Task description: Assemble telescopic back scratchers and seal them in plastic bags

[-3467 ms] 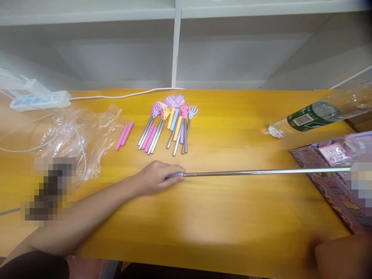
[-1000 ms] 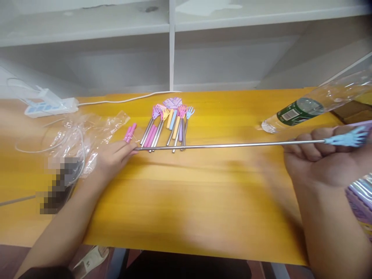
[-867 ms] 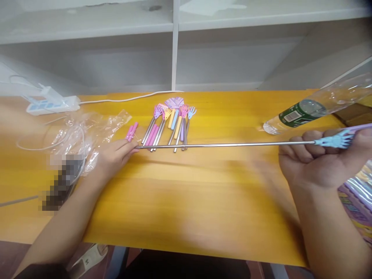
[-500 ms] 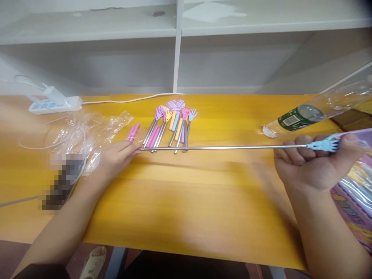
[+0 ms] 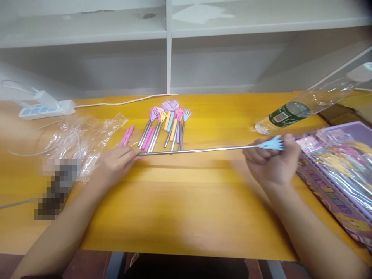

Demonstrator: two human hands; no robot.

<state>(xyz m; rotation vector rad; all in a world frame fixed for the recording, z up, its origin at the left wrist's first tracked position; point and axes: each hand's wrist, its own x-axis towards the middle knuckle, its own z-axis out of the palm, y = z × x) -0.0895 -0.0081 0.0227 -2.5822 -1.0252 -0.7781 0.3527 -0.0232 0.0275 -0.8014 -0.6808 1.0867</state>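
A telescopic back scratcher [image 5: 203, 150] with a thin metal rod and a light blue hand-shaped head stretches level between my hands above the table. My left hand [image 5: 117, 162] pinches the rod's left end. Closed round the rod just below the blue head is my right hand [image 5: 269, 162], its thumb up beside the head. Behind the rod lies a group of shorter back scratchers [image 5: 158, 130] with purple, yellow, pink and blue heads. Coloured handle tubes [image 5: 173, 130] lie among them, and two pink tubes [image 5: 127, 135] rest near my left hand.
Crumpled clear plastic bags [image 5: 99, 135] and a white power strip [image 5: 48, 109] are on the left, with a blurred-out dark object [image 5: 58, 190]. At right, a plastic bottle [image 5: 293, 110] stands behind a purple package [image 5: 325, 190] of wrapped scratchers. A grey shelf [image 5: 209, 66] backs the table.
My right hand has moved left toward my left hand, and the rod between them is shorter. The view has shifted a little, showing more of the purple package.
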